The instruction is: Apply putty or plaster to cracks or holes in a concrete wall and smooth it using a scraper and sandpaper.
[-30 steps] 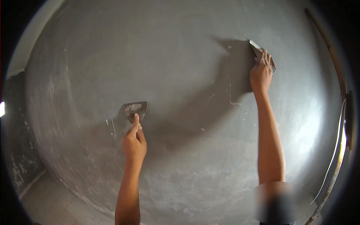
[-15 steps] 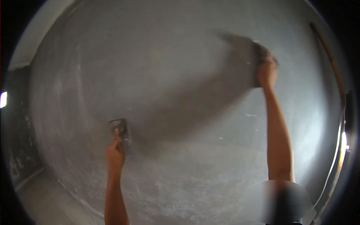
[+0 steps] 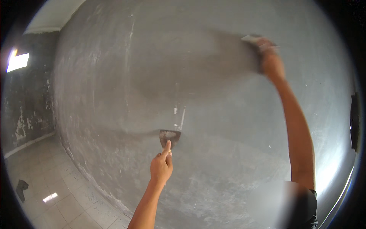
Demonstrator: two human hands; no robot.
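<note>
Far left, I see a bright opening (image 3: 18, 62) in the side wall (image 3: 30, 91), and below it a dark scrap (image 3: 21, 189) lying on the tiled floor (image 3: 72, 212). Right of these spreads the grey wall (image 3: 225, 126). My left forearm rises from the lower edge, slanting rightward to the left hand (image 3: 162, 168), whose index finger points up along the scraper (image 3: 170, 136) while the other fingers curl closed around its handle. The scraper is low in the middle of the wall, its broad edge uppermost, just below some white streaks (image 3: 179, 119); I cannot tell whether that edge touches. My right arm climbs from a dark sleeve (image 3: 307, 208), leaning leftward to the right hand (image 3: 273, 63), raised well above the left. Its fingers look bent closed over a blade (image 3: 249, 39), pale at its upper-left end, but blur hides their exact grip.
</note>
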